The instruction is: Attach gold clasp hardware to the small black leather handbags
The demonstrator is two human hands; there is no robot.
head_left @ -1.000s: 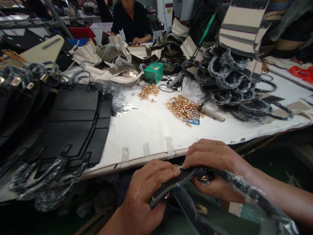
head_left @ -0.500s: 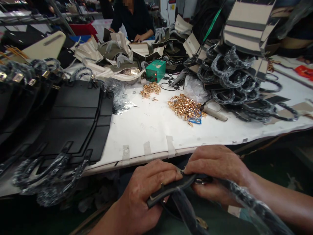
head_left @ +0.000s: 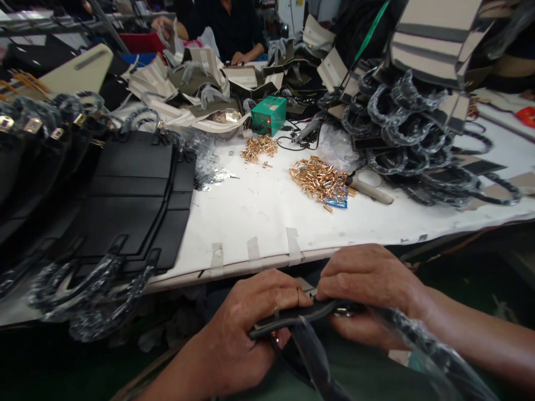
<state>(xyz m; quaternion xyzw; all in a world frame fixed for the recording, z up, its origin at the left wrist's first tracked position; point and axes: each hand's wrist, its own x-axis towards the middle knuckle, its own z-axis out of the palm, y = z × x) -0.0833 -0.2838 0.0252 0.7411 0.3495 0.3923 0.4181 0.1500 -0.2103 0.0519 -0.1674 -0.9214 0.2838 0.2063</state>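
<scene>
Both hands grip a dark bag panel (head_left: 288, 321) over my lap, near the table's front edge. My left hand (head_left: 254, 317) is closed around its left end, thumb below and fingers on top. Close beside it, my right hand (head_left: 371, 289) pinches the same panel, its fingertips almost touching the left ones. A plastic-wrapped handle (head_left: 422, 337) runs from under my right hand toward the lower right. A dark strap (head_left: 311, 356) hangs below the panel. Small shiny metal fittings show at its edge; their exact kind is partly hidden by my fingers.
Gold metal fittings (head_left: 320, 181) lie heaped on the white table (head_left: 238, 223), near a green box (head_left: 268, 116) and a grey-handled tool (head_left: 370, 189). Black bag panels (head_left: 129, 172) are stacked left, wrapped handles (head_left: 405, 128) right. Across the table sits a person (head_left: 228, 28).
My hands keep their grip on the panel, which has tilted slightly. The view has shifted a little. Across the table, the person's one hand is now raised at the left.
</scene>
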